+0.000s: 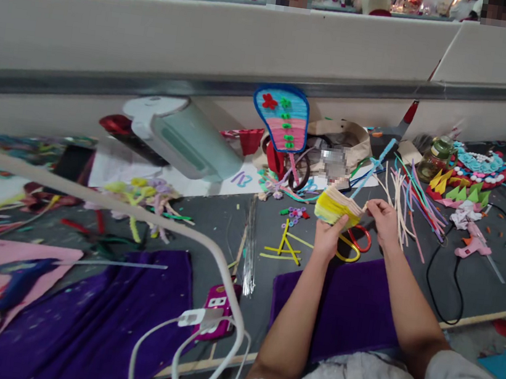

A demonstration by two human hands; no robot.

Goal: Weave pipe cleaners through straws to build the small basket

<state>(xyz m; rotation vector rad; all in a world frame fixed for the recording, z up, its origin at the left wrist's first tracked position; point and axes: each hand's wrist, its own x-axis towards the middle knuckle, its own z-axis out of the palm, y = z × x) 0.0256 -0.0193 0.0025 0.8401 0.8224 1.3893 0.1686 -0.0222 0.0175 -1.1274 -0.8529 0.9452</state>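
My left hand (330,234) is closed on a yellow and cream panel of pipe cleaners (335,208), held up off the table. At the panel's right edge my right hand (383,221) pinches the end of a cream pipe cleaner (364,208). Below and between the hands lie scissors (361,240) with red and yellow handles, their blades hidden. Short yellow pipe cleaner pieces (284,243) are to the left of my left hand. Loose cream pipe cleaners (398,199) fan out just right of my right hand.
A pink glue gun (474,242) with a black cord lies on the right, near a glass jar (437,155). Behind stands a blue and pink pipe cleaner piece (283,119). A purple cloth (358,309) is under my forearms. White cables run to a magenta power strip (217,318).
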